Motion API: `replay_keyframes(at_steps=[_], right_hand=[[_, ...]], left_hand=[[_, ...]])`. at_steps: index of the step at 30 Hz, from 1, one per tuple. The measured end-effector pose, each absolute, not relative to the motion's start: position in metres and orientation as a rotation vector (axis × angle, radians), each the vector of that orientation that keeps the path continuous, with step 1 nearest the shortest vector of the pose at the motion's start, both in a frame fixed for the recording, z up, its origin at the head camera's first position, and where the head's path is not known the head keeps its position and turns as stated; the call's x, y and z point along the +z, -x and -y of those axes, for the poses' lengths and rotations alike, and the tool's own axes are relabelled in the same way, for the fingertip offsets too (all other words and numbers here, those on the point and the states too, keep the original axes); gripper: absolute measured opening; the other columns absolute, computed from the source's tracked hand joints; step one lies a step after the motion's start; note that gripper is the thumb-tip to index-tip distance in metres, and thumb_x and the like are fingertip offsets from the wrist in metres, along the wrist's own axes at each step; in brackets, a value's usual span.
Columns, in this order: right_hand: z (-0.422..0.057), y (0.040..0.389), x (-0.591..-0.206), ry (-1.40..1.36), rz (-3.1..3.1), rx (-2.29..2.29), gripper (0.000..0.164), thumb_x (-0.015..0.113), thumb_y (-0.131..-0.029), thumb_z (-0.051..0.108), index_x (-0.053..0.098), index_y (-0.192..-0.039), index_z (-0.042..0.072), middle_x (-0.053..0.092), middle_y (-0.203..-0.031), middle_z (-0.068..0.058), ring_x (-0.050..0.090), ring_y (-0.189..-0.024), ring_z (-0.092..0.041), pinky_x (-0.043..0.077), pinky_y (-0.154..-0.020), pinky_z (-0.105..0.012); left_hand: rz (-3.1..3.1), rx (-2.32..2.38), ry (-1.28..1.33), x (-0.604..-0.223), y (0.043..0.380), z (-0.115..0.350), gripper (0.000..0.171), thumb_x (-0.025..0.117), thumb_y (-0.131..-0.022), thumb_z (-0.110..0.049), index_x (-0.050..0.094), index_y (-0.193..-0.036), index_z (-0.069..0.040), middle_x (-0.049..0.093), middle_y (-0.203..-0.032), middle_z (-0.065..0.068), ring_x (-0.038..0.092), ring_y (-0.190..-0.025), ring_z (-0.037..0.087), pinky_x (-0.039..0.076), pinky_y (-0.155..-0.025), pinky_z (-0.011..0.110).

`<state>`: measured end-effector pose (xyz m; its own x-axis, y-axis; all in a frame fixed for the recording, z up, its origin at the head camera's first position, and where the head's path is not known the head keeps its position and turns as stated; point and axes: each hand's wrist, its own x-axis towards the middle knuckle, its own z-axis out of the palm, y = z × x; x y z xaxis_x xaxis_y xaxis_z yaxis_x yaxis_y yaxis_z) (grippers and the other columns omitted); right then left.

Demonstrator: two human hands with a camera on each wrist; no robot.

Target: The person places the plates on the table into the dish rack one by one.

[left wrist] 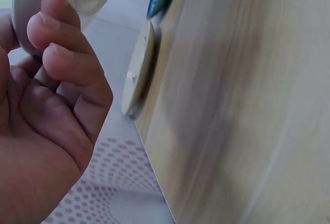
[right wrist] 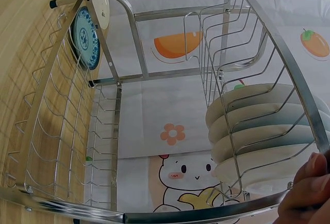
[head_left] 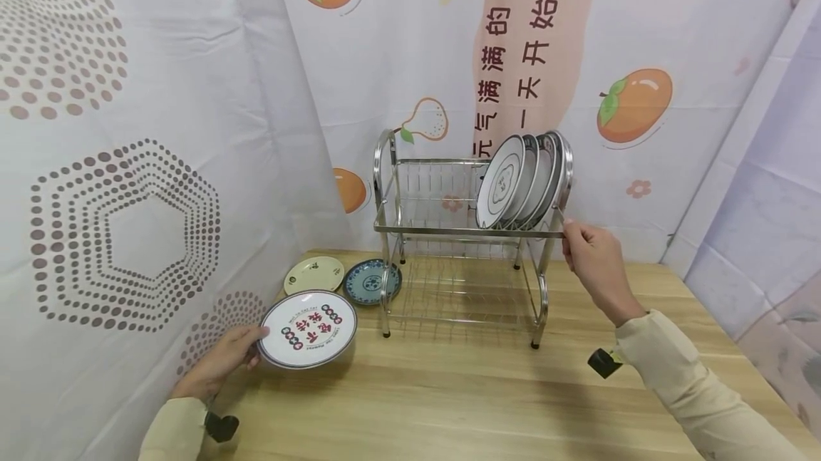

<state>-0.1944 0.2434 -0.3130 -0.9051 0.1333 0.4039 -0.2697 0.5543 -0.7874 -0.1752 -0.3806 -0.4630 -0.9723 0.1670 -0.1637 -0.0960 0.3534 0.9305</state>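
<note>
My left hand grips the left rim of a white plate with a dark edge line and red lettering, thumb on top. In the left wrist view, curled fingers lie under that plate, which is raised above the wooden table. At the right, my right hand holds the upper right front corner of a two-tier metal dish rack. Several white plates with dark rims stand on edge at the right end of its upper tier, close to that hand. Its lower tier holds no plates.
On the wooden table, a cream plate and a blue patterned plate lie flat left of the rack. Printed curtains hang behind and at both sides.
</note>
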Motion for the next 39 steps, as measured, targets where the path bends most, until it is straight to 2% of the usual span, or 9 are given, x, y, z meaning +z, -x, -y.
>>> replay_keyframes(at_steps=[7, 13, 20, 39], right_hand=[[-0.243, 0.193, -0.313, -0.111, 2.365, 1.298, 0.058, 0.043, -0.109, 0.044, 0.059, -0.07, 0.004, 0.054, -0.054, -0.005, 0.042, -0.044, -0.016, 0.033, -0.04, -0.032], [-0.243, 0.194, -0.313, -0.103, 2.369, 1.29, 0.059, 0.043, -0.109, 0.045, 0.06, -0.07, 0.004, 0.054, -0.054, -0.004, 0.042, -0.044, -0.015, 0.034, -0.04, -0.031], [-0.244, 0.195, -0.314, -0.107, 2.374, 1.293, 0.058, 0.042, -0.109, 0.044, 0.059, -0.07, 0.004, 0.053, -0.054, -0.002, 0.041, -0.044, -0.015, 0.033, -0.041, -0.032], [-0.245, 0.196, -0.314, -0.121, 2.392, 1.243, 0.057, 0.041, -0.11, 0.043, 0.059, -0.071, 0.006, 0.053, -0.054, -0.003, 0.041, -0.045, -0.015, 0.034, -0.043, -0.033]], left_hand=[[-2.414, 1.697, -0.027, -0.454, 0.173, 0.367, 0.036, 0.049, -0.109, -0.03, 0.058, -0.082, -0.008, 0.054, -0.065, 0.0, 0.051, -0.06, 0.014, 0.048, -0.068, 0.031], [-2.425, 1.741, -0.05, -0.45, 0.171, 0.357, 0.034, 0.05, -0.109, -0.028, 0.061, -0.087, -0.004, 0.055, -0.067, 0.001, 0.052, -0.059, 0.012, 0.05, -0.065, 0.029], [-2.436, 1.738, -0.108, -0.442, 0.167, 0.344, 0.034, 0.049, -0.11, -0.028, 0.062, -0.091, -0.002, 0.055, -0.068, 0.001, 0.052, -0.059, 0.012, 0.05, -0.068, 0.03], [-2.372, 1.734, -0.28, -0.429, 0.167, 0.313, 0.035, 0.049, -0.109, -0.022, 0.065, -0.091, 0.002, 0.059, -0.07, 0.001, 0.052, -0.059, 0.01, 0.049, -0.061, 0.026]])
